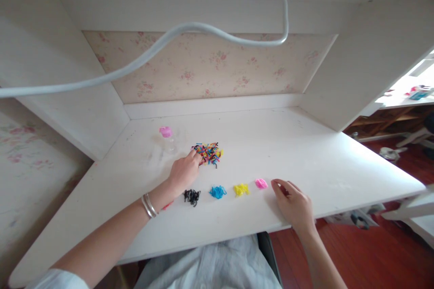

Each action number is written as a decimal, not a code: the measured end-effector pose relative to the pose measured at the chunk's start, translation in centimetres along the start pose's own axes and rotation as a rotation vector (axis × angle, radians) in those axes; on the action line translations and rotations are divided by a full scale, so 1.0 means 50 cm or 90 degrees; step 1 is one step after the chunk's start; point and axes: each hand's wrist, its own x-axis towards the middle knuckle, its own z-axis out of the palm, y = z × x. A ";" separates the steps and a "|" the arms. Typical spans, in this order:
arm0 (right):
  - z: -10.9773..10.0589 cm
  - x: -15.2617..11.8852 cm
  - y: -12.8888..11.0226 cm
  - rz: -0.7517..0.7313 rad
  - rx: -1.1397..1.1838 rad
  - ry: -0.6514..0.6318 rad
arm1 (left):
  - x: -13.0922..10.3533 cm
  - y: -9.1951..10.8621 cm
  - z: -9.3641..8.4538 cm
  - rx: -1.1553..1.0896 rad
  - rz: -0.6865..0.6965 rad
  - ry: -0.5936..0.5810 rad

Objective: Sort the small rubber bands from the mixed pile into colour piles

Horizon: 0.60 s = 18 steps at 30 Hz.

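A mixed heap of small coloured rubber bands lies on the white desk. My left hand reaches into the heap's left edge, fingers closed; any band in the fingertips is hidden. In front, sorted by colour, lie a black pile, a blue pile, a yellow pile and a pink pile of bands. Some red bands are partly covered by my left wrist. My right hand rests just right of the pink pile, fingers curled together; their contents cannot be made out.
Behind my left hand stands a clear container with a pink top. White panels and floral wallpaper enclose the desk's back. A white cable crosses close in front of the camera. Reddish flooring shows beyond the front edge.
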 end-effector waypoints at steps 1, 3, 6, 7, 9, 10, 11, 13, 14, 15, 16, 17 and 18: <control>0.000 0.000 0.000 -0.001 0.000 0.000 | 0.001 -0.005 -0.005 -0.007 -0.003 0.008; 0.000 0.000 0.000 -0.001 -0.001 0.000 | 0.003 -0.014 -0.018 -0.025 0.001 0.024; 0.000 0.001 0.001 0.005 -0.001 -0.002 | 0.003 -0.023 -0.038 -0.059 0.028 0.046; 0.001 0.001 0.001 0.007 0.001 -0.003 | 0.002 -0.023 -0.043 -0.069 0.042 0.050; 0.002 0.001 0.001 0.010 0.006 -0.002 | 0.000 -0.016 -0.051 -0.093 0.084 0.055; 0.002 0.001 0.001 0.010 0.009 0.000 | -0.001 -0.008 -0.053 -0.108 0.113 0.058; 0.003 0.001 0.001 0.010 0.010 0.003 | -0.002 0.003 -0.054 -0.123 0.146 0.061; 0.004 0.001 0.001 0.007 0.011 0.006 | -0.002 0.034 -0.053 -0.144 0.219 0.063; 0.005 0.001 0.001 0.005 0.011 0.008 | -0.001 0.054 -0.051 -0.141 0.260 0.056; 0.005 0.001 0.001 0.003 0.012 0.011 | 0.002 0.075 -0.049 -0.127 0.303 0.043; 0.005 0.001 0.001 0.000 0.013 0.013 | 0.005 0.097 -0.046 -0.109 0.347 0.026; 0.005 0.001 0.000 -0.003 0.014 0.016 | 0.009 0.118 -0.043 -0.091 0.389 0.010; 0.004 0.001 -0.001 -0.007 0.014 0.019 | 0.015 0.139 -0.040 -0.077 0.426 -0.004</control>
